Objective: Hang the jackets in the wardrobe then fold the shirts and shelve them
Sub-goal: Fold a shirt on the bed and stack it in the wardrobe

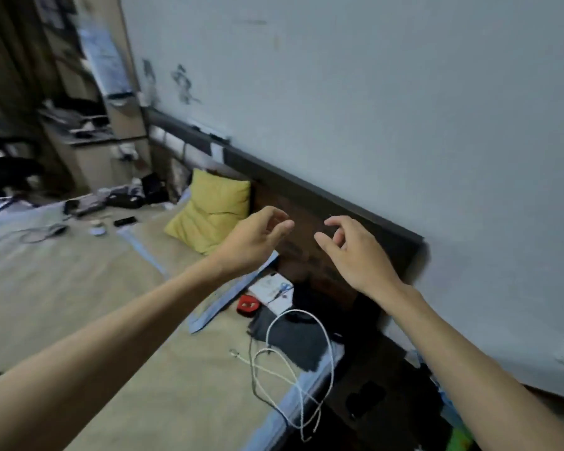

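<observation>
Both bare arms reach forward over a bed. My left hand (254, 239) hovers in the air with its fingers loosely curled and apart, holding nothing. My right hand (355, 252) hangs beside it, a short gap between the two, fingers also curled and empty. Both hands are in front of the dark wooden headboard (310, 206). No jacket or shirt is clearly in view. Dark clothes (4, 170) lie heaped at the far left, too blurred to tell apart. A dark folded cloth (293, 340) lies on the bed below my hands.
A yellow pillow (212, 209) leans by the headboard. White cable (290, 369) loops on the beige bed (79, 288), near a red object (247, 305), a white box and scissors (284, 288). Cluttered shelves (79, 125) stand at the back left. A pale wall (404, 109) fills the right.
</observation>
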Demonstrator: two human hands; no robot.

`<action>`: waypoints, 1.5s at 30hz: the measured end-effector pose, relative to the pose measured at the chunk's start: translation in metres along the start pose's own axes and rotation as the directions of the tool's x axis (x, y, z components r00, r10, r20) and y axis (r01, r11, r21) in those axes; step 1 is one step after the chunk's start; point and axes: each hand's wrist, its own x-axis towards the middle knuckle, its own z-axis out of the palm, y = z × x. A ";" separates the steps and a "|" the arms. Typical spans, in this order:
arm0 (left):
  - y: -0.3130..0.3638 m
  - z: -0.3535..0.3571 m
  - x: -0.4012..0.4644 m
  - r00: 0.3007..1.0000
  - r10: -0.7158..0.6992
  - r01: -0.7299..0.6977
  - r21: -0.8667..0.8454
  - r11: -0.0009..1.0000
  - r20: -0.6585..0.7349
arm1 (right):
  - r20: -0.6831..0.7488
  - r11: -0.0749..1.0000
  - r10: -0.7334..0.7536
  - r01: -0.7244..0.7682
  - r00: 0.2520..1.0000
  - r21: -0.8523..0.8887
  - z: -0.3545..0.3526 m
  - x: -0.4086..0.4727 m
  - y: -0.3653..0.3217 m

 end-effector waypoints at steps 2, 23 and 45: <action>-0.048 -0.029 -0.042 0.982 -0.166 0.169 0.031 0.985 -0.094 | 0.151 0.993 -0.103 0.094 0.983 0.066 0.058 0.010 -0.031; -0.272 -0.094 -0.534 0.140 -0.925 0.919 -0.302 0.254 -0.353 | 0.822 0.807 -0.503 0.486 0.268 0.335 0.446 -0.200 -0.304; -0.613 -0.199 -0.710 0.073 -0.917 0.928 0.364 -0.082 -0.393 | 0.953 0.856 -0.266 0.490 0.144 0.165 0.690 -0.319 -0.390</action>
